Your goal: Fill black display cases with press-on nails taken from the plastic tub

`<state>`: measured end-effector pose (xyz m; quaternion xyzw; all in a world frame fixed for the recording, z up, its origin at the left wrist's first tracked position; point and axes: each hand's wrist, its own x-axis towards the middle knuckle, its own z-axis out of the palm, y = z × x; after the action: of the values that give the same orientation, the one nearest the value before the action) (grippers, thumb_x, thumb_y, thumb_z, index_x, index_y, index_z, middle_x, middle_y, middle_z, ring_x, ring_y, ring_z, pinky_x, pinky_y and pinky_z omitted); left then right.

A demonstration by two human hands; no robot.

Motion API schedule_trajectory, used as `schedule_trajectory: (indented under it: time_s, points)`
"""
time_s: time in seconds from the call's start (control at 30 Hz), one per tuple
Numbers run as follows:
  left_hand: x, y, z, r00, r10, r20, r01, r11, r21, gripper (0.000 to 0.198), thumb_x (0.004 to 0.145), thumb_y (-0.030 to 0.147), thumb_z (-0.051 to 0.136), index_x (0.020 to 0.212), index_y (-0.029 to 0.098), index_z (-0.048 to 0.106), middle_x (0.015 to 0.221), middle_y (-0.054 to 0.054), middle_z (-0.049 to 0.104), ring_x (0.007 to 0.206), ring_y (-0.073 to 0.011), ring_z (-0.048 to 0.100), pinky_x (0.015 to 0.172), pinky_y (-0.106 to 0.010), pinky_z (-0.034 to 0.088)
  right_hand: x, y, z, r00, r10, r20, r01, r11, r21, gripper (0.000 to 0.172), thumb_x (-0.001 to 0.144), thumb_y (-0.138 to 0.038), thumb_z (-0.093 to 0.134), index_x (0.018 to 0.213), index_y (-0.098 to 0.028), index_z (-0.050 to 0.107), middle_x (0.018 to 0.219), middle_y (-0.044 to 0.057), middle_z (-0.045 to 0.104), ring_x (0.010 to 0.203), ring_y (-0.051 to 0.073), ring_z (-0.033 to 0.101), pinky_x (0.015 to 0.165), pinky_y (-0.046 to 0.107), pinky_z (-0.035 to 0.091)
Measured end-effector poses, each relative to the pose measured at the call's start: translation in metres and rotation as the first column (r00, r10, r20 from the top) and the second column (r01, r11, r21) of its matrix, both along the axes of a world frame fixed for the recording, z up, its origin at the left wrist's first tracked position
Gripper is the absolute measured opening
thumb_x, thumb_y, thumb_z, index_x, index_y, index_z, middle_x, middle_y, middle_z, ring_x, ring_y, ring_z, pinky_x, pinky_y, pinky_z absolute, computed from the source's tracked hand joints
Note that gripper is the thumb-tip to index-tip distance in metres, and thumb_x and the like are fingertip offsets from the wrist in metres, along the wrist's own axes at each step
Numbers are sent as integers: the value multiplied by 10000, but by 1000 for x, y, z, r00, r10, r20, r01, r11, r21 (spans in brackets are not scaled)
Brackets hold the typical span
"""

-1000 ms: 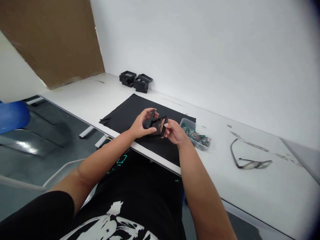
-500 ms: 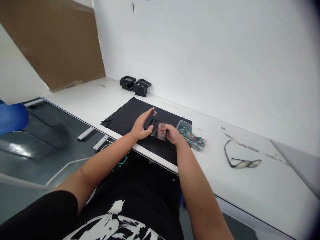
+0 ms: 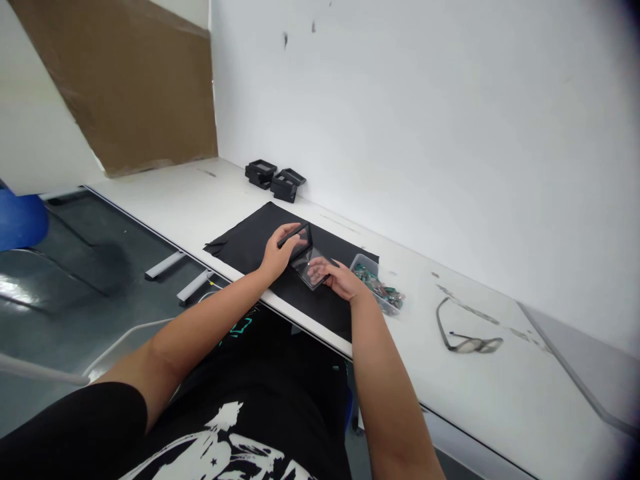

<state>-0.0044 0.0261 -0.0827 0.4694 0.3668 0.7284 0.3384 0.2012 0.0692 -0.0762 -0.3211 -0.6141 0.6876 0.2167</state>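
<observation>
Over the black cloth (image 3: 260, 237) spread on the white worktop (image 3: 500, 387), the left hand (image 3: 277, 253) is closed on a black frame piece (image 3: 296, 235), thumb and fingers pinching its near edge so that it tilts up off the cloth. Just beside it, toward the person, the right hand (image 3: 340, 281) grips a clear-faced case part (image 3: 313, 269), fingers curled under one end; the glossy face seems to be a transparent film, though glare makes that hard to confirm. The two parts meet or nearly meet above the cloth's middle; whether they touch cannot be told.

Right of the cloth, touching its edge, stands a clear plastic tub (image 3: 379, 287) holding small green and dark pieces. Further right of the cloth lie a pair of spectacles (image 3: 465, 337), arms folded out. Beyond the cloth, against the wall, sits a cluster of small black boxes (image 3: 274, 179). Left of the cloth, a brown cardboard sheet (image 3: 125, 87) leans at the worktop's far end.
</observation>
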Motion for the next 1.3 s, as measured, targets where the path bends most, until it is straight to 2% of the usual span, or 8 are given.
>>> schedule_trajectory:
  time_s: [0.1, 0.23, 0.4, 0.8, 1.0, 1.1, 1.2, 1.3]
  points:
    - [2, 4, -1, 1000, 2, 11, 0, 993, -118, 365, 900, 420, 761, 1136, 152, 684, 1133, -98, 740, 975, -218, 734, 951, -409, 602, -1, -1, -1, 1000, -10, -12, 10, 999, 36, 315, 1014, -367, 674, 1249, -158, 658, 1204, 87, 687, 996, 208, 696, 851, 403, 615]
    - [3, 9, -6, 1000, 0, -7, -1, 969, -247, 347, 995, 381, 669, 1249, 146, 644, 1248, -99, 673, 1097, -222, 680, 949, -442, 609, -3, -2, -1, 1000, -10, -18, 11, 998, 64, 322, 1011, -360, 679, 1259, -158, 655, 1213, 89, 685, 1005, 212, 696, 856, 408, 616]
    - [5, 12, -6, 999, -40, 35, 50, 929, -366, 385, 996, 391, 664, 1297, 155, 625, 1300, -109, 652, 1134, -238, 669, 967, -457, 604, -4, -2, 1, 999, 13, -30, -10, 997, 73, 334, 1011, -356, 680, 1278, -160, 647, 1222, 90, 682, 1007, 213, 697, 857, 410, 617]
    - [3, -3, 24, 893, -203, 403, 364, 852, -377, 292, 905, 248, 789, 1150, 142, 671, 1028, -43, 724, 858, -150, 723, 774, -286, 619, 0, 1, 1, 993, 117, 19, -118, 989, 87, 305, 1014, -372, 674, 1226, -153, 663, 1173, 81, 692, 968, 199, 697, 827, 388, 616]
    - [4, -2, 25, 864, -263, 429, 468, 731, -496, 296, 1021, 399, 634, 1140, 129, 652, 955, -30, 685, 736, -110, 648, 656, -258, 584, -2, -1, 2, 990, 142, 17, -143, 982, 126, 291, 1014, -368, 675, 1209, -151, 667, 1155, 77, 695, 954, 194, 697, 819, 381, 616]
    - [6, -2, 23, 855, -303, 422, 501, 692, -520, 383, 950, 489, 718, 1015, 113, 690, 738, 6, 644, 576, -93, 584, 566, -237, 525, -4, -3, 3, 991, 134, 8, -134, 979, 153, 291, 1010, -355, 682, 1219, -153, 665, 1165, 78, 693, 962, 196, 697, 821, 382, 617]
    - [9, -3, 23, 855, -321, 407, 501, 716, -486, 475, 772, 510, 885, 984, 111, 736, 572, 41, 566, 502, -103, 561, 526, -240, 484, -5, -5, 5, 992, 125, -7, -122, 978, 171, 303, 1012, -349, 680, 1245, -157, 657, 1162, 77, 691, 946, 191, 696, 804, 371, 619]
    - [11, -5, 24, 855, -341, 392, 502, 736, -454, 506, 703, 509, 931, 969, 117, 754, 502, 73, 485, 455, -83, 492, 497, -226, 436, -4, -5, 6, 993, 116, -10, -112, 980, 167, 306, 1013, -349, 678, 1251, -158, 653, 1155, 75, 690, 932, 187, 695, 792, 364, 619]
